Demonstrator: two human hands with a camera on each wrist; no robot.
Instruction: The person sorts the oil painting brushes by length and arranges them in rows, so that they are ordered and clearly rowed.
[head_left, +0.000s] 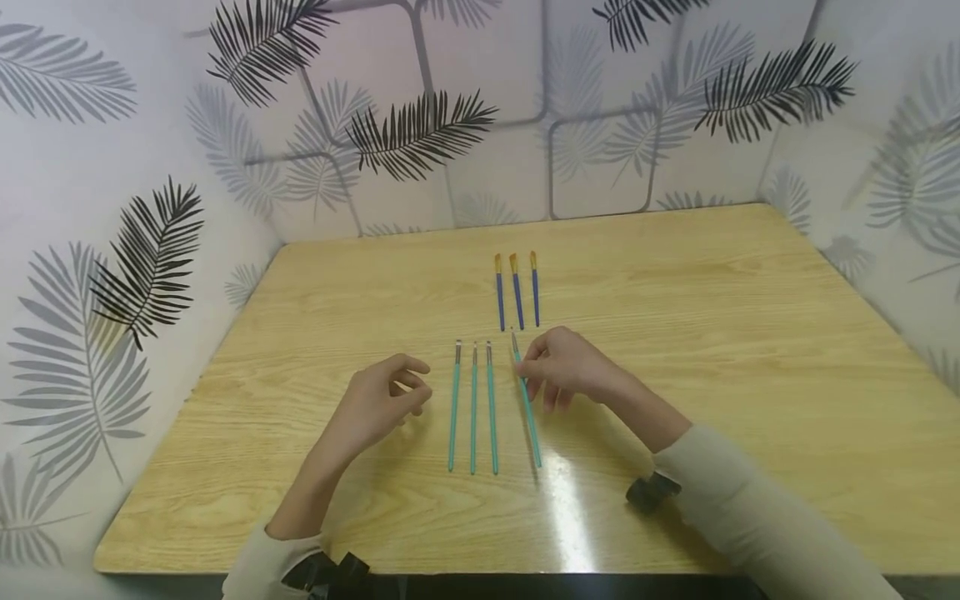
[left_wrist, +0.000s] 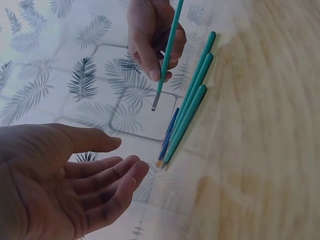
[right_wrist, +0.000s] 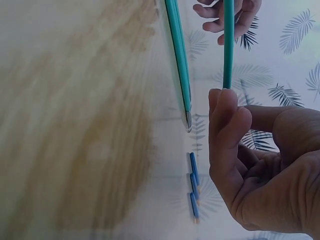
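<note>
Between thumb and fingertips my right hand (head_left: 566, 367) pinches a teal-handled paintbrush (head_left: 529, 417), its bristle end pointing to the back of the table. In the left wrist view that brush (left_wrist: 171, 45) is raised above the tabletop. Left of it, three more teal paintbrushes (head_left: 474, 417) lie side by side on the wood, bristles away from me. My left hand (head_left: 382, 400) hovers beside the leftmost one, fingers loosely bent and holding nothing. In the right wrist view the gripped brush (right_wrist: 228, 50) rises from my fingertips, while part of the left hand (right_wrist: 235, 17) shows behind it.
Farther back, three shorter blue paintbrushes (head_left: 517, 292) with golden tips lie in a row. The wooden table (head_left: 675, 292) meets a leaf-patterned wall (head_left: 495, 167) at its back edge. A bright glare patch marks the wood near the front.
</note>
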